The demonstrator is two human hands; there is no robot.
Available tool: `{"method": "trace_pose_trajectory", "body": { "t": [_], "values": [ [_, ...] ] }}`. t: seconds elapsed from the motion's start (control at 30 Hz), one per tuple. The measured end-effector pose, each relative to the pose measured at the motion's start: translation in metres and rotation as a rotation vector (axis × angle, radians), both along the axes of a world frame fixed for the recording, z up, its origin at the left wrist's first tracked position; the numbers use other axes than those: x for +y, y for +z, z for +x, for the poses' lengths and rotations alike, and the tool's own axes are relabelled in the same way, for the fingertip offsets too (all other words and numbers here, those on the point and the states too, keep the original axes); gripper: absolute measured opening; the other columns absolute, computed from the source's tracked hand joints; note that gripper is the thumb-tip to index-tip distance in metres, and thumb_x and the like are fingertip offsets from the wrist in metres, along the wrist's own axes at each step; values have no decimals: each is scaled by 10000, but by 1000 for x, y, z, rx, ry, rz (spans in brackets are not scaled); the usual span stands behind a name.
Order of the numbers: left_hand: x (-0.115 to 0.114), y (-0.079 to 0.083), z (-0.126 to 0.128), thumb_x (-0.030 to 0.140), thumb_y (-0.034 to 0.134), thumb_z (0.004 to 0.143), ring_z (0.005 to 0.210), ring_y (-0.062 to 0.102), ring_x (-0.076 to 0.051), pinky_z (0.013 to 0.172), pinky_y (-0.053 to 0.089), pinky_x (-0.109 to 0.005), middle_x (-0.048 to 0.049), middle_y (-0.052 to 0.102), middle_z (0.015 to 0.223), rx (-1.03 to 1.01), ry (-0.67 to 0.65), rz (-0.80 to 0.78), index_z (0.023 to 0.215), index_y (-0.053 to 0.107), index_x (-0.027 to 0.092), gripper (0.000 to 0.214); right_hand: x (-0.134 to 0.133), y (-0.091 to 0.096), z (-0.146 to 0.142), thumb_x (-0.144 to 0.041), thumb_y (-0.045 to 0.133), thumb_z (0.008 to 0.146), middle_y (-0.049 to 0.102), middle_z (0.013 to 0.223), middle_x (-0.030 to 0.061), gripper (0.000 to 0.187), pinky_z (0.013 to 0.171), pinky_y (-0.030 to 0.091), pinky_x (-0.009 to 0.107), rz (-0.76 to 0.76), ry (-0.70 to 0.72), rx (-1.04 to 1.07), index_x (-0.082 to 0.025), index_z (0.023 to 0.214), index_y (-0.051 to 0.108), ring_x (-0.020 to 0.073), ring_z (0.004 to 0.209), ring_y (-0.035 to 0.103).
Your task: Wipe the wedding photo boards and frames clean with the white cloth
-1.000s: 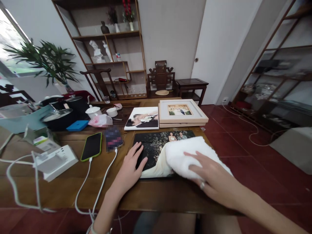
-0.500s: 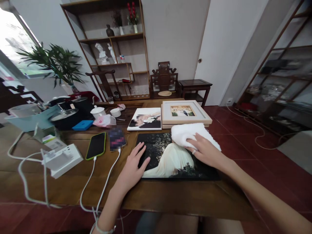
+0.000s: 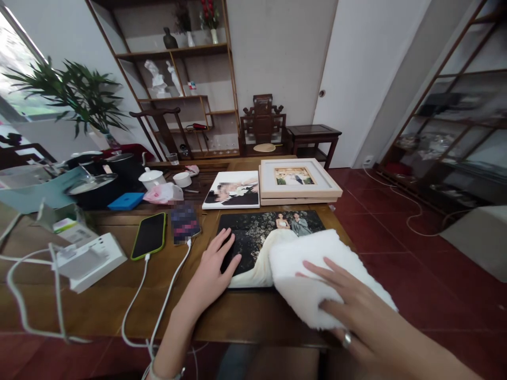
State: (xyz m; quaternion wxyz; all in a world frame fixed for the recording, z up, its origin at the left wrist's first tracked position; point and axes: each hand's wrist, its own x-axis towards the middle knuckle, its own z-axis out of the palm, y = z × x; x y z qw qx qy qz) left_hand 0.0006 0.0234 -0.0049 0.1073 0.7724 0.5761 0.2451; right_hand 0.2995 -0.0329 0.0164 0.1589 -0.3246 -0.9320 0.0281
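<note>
A dark wedding photo panel (image 3: pixel 259 237) lies flat near the front edge of the wooden table (image 3: pixel 99 295). My left hand (image 3: pixel 216 269) rests on its left edge, fingers spread flat, pinning it. My right hand (image 3: pixel 348 309), a ring on one finger, presses flat on a white fluffy cloth (image 3: pixel 312 269) covering the panel's near right part and hanging past the table's front edge. Behind lie another photo print (image 3: pixel 233 189) and a light wooden framed photo (image 3: pixel 297 178).
Two phones (image 3: pixel 149 236) with white charging cables (image 3: pixel 158 306) lie left of the panel, beside a white charger box (image 3: pixel 89 258). Pots, a teapot (image 3: pixel 152 178) and a blue box (image 3: pixel 125 200) stand at the back left. Shelves, chairs and a red tiled floor surround the table.
My right hand drew the white cloth from the panel's far right corner back toward me to the near right edge. My left hand stayed on the panel's left side.
</note>
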Motion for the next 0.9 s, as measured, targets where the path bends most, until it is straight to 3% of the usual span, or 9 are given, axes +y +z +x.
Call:
{"method": "trace_pose_trajectory", "body": {
  "t": [0.17,0.3,0.43,0.57,0.73,0.83,0.9],
  "values": [
    [-1,0,-2,381,403,907,1384,259,-229,1097,263,-486,-120,353,1471,0,-7,-7,1337,430,165,482,63,12,-8,-131,443,797,554,1265,145,298,1035,305,518,-79,-95,-58,-182,1030,621,290,1269,396],
    [-1,0,-2,385,399,908,1386,254,-240,1091,263,-506,-122,351,1472,-6,2,-29,1336,434,169,481,111,14,-12,-267,364,918,626,1050,143,314,837,456,445,-69,-213,-37,-178,1101,603,300,1053,545],
    [0,0,-2,382,397,910,1388,248,-238,1092,260,-504,-117,350,1474,-22,4,-28,1335,437,179,473,130,13,-14,-279,335,934,620,1046,152,342,813,451,453,-48,-251,-11,-158,1117,597,305,994,556],
    [0,-1,-1,382,392,912,1386,254,-243,1088,259,-518,-116,343,1478,-26,9,-43,1346,423,189,476,107,12,-18,-184,418,860,573,1213,167,308,971,351,518,-44,-203,-30,-156,1092,617,316,1185,462],
    [0,0,-1,369,385,916,1390,241,-238,1096,252,-505,-126,335,1481,11,-3,-27,1348,417,169,477,32,14,-31,-133,510,741,495,1357,122,353,1088,177,572,-167,-39,-52,-196,1062,642,302,1336,299],
    [0,0,-1,362,383,918,1390,240,-238,1098,250,-503,-127,333,1483,20,-14,-19,1343,421,170,468,-3,18,-38,-167,541,717,402,1429,104,289,1059,178,644,-260,28,-107,-204,969,677,363,1345,246],
    [-1,0,-1,362,385,918,1390,242,-241,1095,254,-507,-131,334,1481,20,-17,-20,1343,420,170,468,-9,21,-41,-164,533,724,387,1436,108,288,1041,192,668,-296,18,-125,-201,971,676,375,1342,244]
  ]
}}
